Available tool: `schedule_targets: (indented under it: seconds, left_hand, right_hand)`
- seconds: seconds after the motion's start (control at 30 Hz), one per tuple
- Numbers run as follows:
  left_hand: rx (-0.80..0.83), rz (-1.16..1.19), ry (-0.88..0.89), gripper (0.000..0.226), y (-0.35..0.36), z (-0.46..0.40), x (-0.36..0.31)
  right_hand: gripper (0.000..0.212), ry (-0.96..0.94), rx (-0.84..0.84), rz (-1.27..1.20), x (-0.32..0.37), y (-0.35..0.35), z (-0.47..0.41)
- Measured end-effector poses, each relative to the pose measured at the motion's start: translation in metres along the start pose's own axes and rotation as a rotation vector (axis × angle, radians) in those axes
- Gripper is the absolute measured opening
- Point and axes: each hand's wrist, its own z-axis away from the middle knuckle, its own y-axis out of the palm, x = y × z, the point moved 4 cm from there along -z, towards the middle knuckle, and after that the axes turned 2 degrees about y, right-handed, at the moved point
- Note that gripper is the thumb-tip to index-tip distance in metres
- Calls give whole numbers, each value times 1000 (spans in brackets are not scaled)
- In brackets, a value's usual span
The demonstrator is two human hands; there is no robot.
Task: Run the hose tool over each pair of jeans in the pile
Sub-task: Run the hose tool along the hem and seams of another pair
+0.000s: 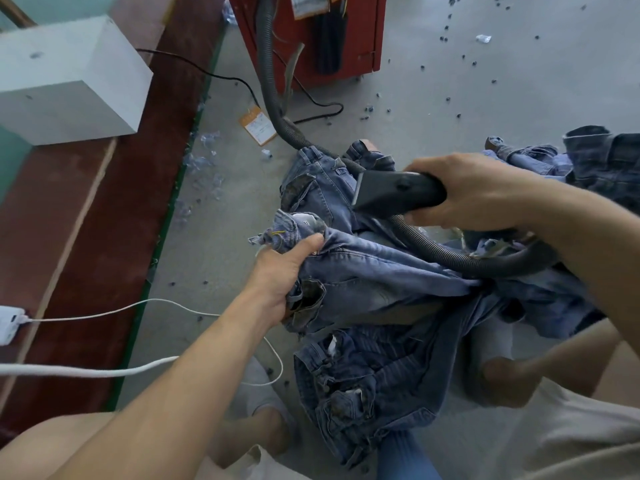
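Left hand (277, 282): fingers curled, gripping the waistband of the jeans (363, 278) on the lap.
Right hand (474, 192): wrapped around the black nozzle (391, 192), above the jeans.
Hose (273, 98): runs over the floor to a red machine (311, 36).
Pile (588, 157): on the floor, right.

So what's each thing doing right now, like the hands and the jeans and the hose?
Left hand: gripping the held jeans at the waistband.
Right hand: wrapped round the black nozzle.
Nozzle: lifted, mouth facing left above the jeans.
Hose: trailing from the red machine, looped under the right wrist.
Held jeans: bunched up, raised.
Jeans pile: crumpled on the floor.
White cable: plugged into a white block.
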Motion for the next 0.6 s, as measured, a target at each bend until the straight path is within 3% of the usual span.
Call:
schedule_targets:
  seconds: [0.1, 0.6]
  left_hand:
    - [-77, 60, 23, 26, 2, -3, 4]
    - [-153, 182, -21, 47, 27, -6, 21]
  right_hand:
    - [24, -22, 59, 5, 1, 7, 4]
    - [22, -27, 292, 97, -4, 21, 5]
